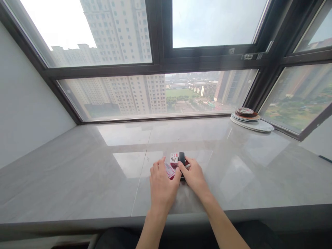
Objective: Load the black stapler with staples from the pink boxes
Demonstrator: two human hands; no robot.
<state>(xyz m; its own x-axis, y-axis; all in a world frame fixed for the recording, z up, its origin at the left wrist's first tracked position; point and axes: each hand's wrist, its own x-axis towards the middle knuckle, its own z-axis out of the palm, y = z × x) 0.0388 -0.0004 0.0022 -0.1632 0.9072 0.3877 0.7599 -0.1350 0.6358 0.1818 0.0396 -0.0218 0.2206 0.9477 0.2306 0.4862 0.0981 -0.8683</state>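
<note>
My left hand [162,185] is curved around a small pink-and-white box [169,171], with the fingers along its far left side and the thumb at its right. Beside it, my right hand [194,175] grips what looks like a black stapler [182,158], thumb on the near side and fingers behind. Part of the stapler is hidden under the hand. A second small box, white and pink with a grey picture on top [174,159], stands just beyond the first, against the stapler's left side. Something pale shows between my right thumb and fingers, too small to name.
These things rest on a glossy grey stone sill [83,180]. At the back right corner sits a stack of plates [246,117] by the window frame [158,67]. A thin dark object [325,159] lies at the far right. The sill's front edge runs below my wrists.
</note>
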